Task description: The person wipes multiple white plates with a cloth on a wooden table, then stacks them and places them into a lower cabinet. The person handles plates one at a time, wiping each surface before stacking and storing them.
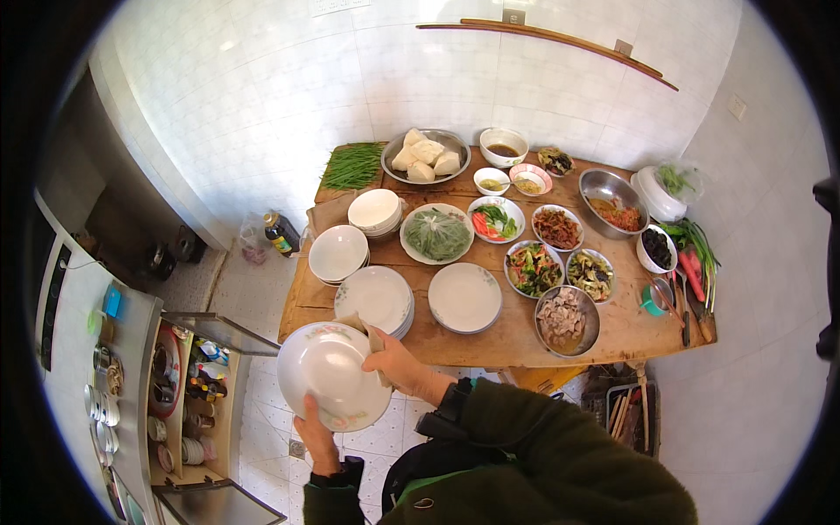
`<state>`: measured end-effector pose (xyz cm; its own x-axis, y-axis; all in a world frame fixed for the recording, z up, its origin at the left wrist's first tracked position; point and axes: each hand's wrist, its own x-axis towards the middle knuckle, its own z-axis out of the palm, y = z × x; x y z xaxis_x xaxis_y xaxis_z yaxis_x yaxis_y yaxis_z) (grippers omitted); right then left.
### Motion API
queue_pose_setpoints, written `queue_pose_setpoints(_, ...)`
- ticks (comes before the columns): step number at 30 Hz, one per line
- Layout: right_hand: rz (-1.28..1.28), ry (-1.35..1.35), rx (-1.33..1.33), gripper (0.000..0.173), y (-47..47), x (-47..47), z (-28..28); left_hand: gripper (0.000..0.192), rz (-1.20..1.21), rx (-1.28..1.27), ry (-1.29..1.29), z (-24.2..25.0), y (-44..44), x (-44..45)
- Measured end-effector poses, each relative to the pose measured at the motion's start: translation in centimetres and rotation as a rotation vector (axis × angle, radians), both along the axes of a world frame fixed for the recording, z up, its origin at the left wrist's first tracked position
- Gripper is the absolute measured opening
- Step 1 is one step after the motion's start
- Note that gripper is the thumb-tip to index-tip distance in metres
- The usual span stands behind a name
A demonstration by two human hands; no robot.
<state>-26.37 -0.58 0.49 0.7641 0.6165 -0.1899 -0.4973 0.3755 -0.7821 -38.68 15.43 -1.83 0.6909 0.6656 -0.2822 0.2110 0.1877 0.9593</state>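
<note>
A white plate with a floral rim (pixel 331 374) is held off the table's front left edge between both hands. My left hand (pixel 318 433) grips its lower rim, thumb on the upper face. My right hand (pixel 400 364) presses a tan cloth (pixel 375 348) against the plate's right rim. Just beyond the plate stands a stack of similar plates (pixel 374 298) on the wooden table (pixel 420 348). Another plate stack (pixel 464 297) is to its right. Two stacks of white bowls (pixel 338 252) (pixel 374 210) stand farther back.
Dishes of food, a steel bowl of meat (pixel 564 318) and a steel basin of pale chunks (pixel 426 157) cover much of the table. A knife (pixel 697 312) lies at right. At left, a cabinet door (pixel 226 335) stands open near the table; an oil bottle (pixel 281 235) is on the floor.
</note>
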Motion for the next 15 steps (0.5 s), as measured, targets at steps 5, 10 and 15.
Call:
queue_pose_setpoints(5,-0.241,0.029,0.156,0.07,0.6,-2.7,-1.7,0.055,0.147,-0.187,-0.143,-1.2,-2.8,0.0)
queue_pose_setpoints(10,-0.383,-0.077,-0.007,0.067,2.7,-5.6,-1.8,0.043,0.163,-0.317,-0.272,-0.4,-6.1,1.4)
queue_pose_setpoints(15,-0.054,-0.001,-0.065,0.06,-0.6,-2.0,-0.6,0.038,-0.019,-0.045,-0.147,0.6,-4.7,1.1)
